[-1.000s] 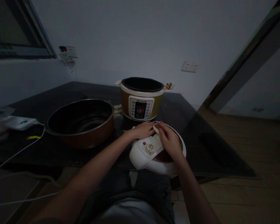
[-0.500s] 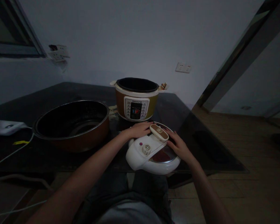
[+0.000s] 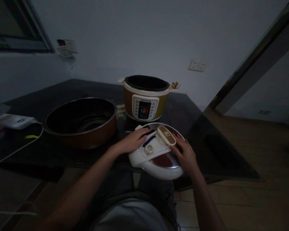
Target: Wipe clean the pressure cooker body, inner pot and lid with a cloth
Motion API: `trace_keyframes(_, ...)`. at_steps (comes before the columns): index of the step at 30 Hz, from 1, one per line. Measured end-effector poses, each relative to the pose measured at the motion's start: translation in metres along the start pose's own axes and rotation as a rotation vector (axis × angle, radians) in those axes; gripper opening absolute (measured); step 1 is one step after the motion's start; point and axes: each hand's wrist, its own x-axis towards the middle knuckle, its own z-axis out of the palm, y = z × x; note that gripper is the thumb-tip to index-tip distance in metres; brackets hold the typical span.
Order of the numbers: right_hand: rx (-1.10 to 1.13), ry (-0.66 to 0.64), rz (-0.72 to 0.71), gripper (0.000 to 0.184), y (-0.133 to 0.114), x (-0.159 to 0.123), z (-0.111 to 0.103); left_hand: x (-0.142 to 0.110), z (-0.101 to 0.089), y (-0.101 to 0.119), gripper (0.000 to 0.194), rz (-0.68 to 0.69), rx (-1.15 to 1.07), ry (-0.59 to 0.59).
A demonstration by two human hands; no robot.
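A white pressure cooker lid (image 3: pixel 159 173) with brown panels and a silver band lies near the table's front edge. My left hand (image 3: pixel 131 141) is at its left side, fingers and thumb closed on a narrow white cover strip (image 3: pixel 151 133). Beside that strip a dark blue gap shows in the lid. A round steam valve (image 3: pixel 148 149) sits just below the gap. My right hand (image 3: pixel 186 154) lies with spread fingers on the lid's right side, against the brown-topped handle (image 3: pixel 167 135). Part of the strip is hidden under my left fingers.
The cooker body (image 3: pixel 145 106), lidless with a dark inside, stands behind the lid on the dark table (image 3: pixel 214 154). A large brown pot (image 3: pixel 86 138) is at the left. Farther left are a white power strip (image 3: pixel 20 121), its cable and a yellow tag (image 3: pixel 32 136).
My left hand has drawn back leftward, and the dark blue gap has appeared where a red button showed before. My right hand has moved off the handle to the lid's right side.
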Motion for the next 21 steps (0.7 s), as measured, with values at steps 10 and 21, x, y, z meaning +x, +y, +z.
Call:
trace_keyframes(10,-0.008,0.039,0.016,0.047,0.0,-0.002,0.006,-0.096,0.038,0.011,0.051,-0.371,-0.219,0.461)
trace_keyframes(21,-0.031,0.019,0.022,0.046,-0.002,0.0,0.006,-0.071,0.071,0.017,0.052,-0.346,-0.371,0.658)
